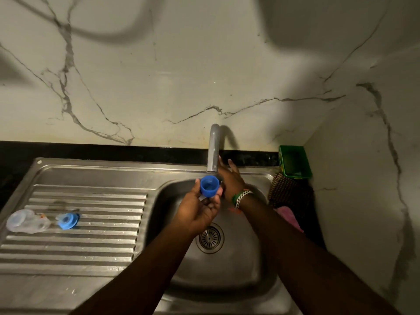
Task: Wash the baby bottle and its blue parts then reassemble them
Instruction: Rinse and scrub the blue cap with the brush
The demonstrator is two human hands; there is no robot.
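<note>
Bottle [27, 221] (drainboard [91, 246]) beside blue ring [67, 220]

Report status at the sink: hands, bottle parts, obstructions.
Left hand grips blue cap under faucet. Right hand open behind spout. Bottle, blue ring on drainboard. Nothing blocking.

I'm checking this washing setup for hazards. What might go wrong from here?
The left hand holds the blue cap only by its fingertips over the sink basin; wet, it may slip and drop toward the drain. The right hand reaches behind the tap, so a sudden strong flow might splash.
</note>
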